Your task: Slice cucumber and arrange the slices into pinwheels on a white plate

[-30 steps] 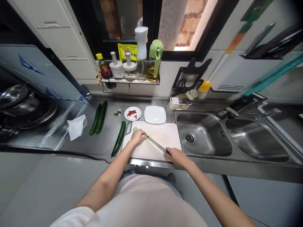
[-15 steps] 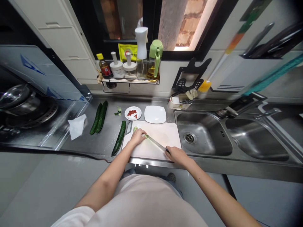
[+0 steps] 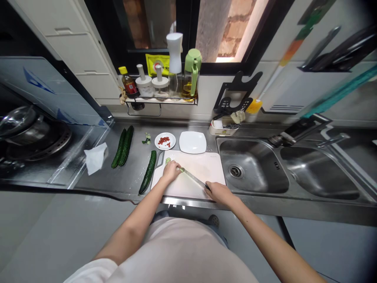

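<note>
My right hand (image 3: 217, 192) is wrapped round the dark handle of a knife (image 3: 193, 177), whose blade points up and left across the white cutting board (image 3: 203, 165). At the blade's tip, my left hand (image 3: 171, 171) has its fingers closed on a small green piece of cucumber (image 3: 182, 169), partly hidden by the fingers. Pale green cucumber slices (image 3: 167, 160) lie on the board just beyond that hand. Left of the board rests a whole cucumber (image 3: 148, 172). Two more cucumbers (image 3: 123, 147) lie side by side farther left.
Behind the board stand a small plate (image 3: 160, 136) with chopped red bits and a white rectangular plate (image 3: 193, 142). Green scraps (image 3: 146, 138) lie nearby. A double sink (image 3: 253, 165) borders the right. A bottle rack (image 3: 161, 101) hangs above; a paper towel (image 3: 96, 157) lies left.
Almost nothing differs: the knife and both hands stay at the same place on the board, with only a very slight shift of the whole view.
</note>
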The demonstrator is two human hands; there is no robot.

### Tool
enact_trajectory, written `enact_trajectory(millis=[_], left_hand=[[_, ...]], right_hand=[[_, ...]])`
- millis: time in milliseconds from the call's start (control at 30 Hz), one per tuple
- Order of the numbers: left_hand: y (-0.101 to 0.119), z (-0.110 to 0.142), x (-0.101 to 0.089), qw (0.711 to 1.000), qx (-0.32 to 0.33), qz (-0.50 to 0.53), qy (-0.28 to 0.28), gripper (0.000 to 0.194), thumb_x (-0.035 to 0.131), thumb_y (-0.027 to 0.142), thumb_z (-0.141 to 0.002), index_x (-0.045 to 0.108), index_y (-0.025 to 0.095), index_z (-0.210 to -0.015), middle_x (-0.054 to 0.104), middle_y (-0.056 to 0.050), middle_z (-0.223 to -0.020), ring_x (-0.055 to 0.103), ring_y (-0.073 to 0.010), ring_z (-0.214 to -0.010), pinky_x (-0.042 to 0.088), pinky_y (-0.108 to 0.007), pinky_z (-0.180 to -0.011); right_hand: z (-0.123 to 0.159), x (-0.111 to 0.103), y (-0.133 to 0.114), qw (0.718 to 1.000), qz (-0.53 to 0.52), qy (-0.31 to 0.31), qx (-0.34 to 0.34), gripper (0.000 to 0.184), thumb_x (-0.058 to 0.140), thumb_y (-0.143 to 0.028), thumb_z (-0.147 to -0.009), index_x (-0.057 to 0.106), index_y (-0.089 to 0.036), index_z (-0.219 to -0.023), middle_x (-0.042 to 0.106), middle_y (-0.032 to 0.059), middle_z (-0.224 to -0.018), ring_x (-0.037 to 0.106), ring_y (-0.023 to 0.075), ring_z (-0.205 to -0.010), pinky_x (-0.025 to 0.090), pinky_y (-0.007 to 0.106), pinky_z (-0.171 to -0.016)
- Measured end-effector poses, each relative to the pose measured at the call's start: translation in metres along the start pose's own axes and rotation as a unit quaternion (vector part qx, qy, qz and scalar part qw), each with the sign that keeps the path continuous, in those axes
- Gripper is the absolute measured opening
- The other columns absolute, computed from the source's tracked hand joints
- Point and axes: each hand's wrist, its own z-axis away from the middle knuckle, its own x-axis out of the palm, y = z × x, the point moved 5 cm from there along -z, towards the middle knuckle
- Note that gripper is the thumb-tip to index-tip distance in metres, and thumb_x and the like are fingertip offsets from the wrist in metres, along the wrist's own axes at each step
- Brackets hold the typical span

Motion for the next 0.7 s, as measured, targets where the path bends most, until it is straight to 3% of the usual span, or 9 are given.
enact_trajectory(millis=[700], left_hand=[[0.007, 0.0066, -0.0047, 0.998, -0.065, -0.013, 0.004, 0.017, 0.067, 0.031, -0.079, 0.073, 0.022, -0.092, 0.063, -0.006, -0.104, 0.056, -0.0221, -0.105, 0.045, -0.03, -0.091]], right_hand=[[-0.0017, -0.0008, -0.0024, 1.0, 0.009, 0.002, 0.001, 0.03, 0.039, -0.035, -0.094, 0.059, -0.017, -0.108, 0.069, 0.015, -0.102, 0.066, 0.026, -0.096, 0.042, 0.03, -0.073]])
